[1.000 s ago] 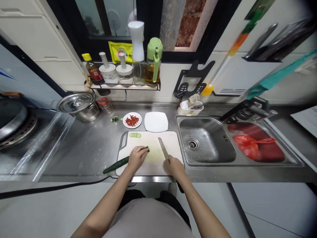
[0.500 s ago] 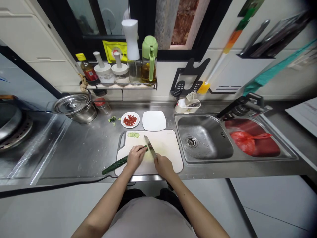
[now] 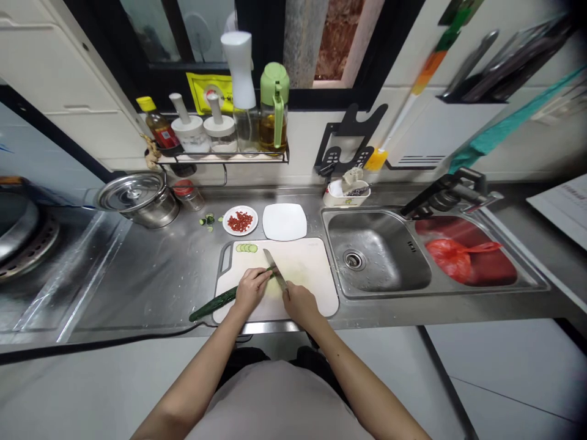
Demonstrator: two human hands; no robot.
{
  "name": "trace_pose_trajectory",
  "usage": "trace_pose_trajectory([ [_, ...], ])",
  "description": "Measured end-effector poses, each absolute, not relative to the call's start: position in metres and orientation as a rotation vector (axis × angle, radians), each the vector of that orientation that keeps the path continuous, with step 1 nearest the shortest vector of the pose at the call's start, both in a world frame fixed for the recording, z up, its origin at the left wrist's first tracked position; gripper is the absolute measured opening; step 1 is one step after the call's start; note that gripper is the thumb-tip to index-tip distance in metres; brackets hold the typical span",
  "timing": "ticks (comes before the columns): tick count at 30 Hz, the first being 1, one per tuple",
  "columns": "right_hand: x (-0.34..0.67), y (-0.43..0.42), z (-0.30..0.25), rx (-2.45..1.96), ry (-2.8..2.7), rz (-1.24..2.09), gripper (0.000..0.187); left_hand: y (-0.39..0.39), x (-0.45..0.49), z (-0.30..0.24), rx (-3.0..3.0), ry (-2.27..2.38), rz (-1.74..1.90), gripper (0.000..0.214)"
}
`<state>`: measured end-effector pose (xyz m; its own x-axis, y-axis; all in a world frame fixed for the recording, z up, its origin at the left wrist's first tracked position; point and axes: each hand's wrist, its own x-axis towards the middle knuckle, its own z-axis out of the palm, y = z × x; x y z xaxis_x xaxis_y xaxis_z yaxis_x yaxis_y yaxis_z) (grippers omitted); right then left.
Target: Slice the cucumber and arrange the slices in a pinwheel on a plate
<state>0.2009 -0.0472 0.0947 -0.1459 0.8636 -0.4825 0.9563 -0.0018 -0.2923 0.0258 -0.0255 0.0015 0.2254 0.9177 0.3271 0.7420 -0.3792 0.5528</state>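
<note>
My left hand [image 3: 251, 289] is closed over a long dark green cucumber [image 3: 213, 305], which lies slantwise across the front left of a white cutting board [image 3: 316, 269]. The cucumber's tail sticks out past the board's left edge. In my right hand [image 3: 301, 303] is the handle of a kitchen knife [image 3: 275, 270]. Its blade slants up and left, right at the cucumber's cut end; whether it touches cannot be made out. A short row of cucumber slices [image 3: 246, 248] overlaps at the board's top left.
Behind the board stand a plate of chopped red pieces [image 3: 240, 220] and a square white plate [image 3: 284, 222]. Cucumber scraps [image 3: 208, 220] lie to their left, near a lidded pot [image 3: 140, 198]. A steel sink [image 3: 380, 256] adjoins at right. A black cable [image 3: 114, 343] runs along the front edge.
The knife and my right hand have shifted slightly left toward the cucumber's end. My left hand keeps its hold, and the slices lie as before.
</note>
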Motion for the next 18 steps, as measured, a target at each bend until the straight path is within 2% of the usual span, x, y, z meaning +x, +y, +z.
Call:
trace_pose_trajectory([
  [18,0.1972,-0.0459,0.0940,1.921,2.103,-0.834,0.030,-0.0227,0.0252,0.0014,2.282,1.494,0.983,0.023],
])
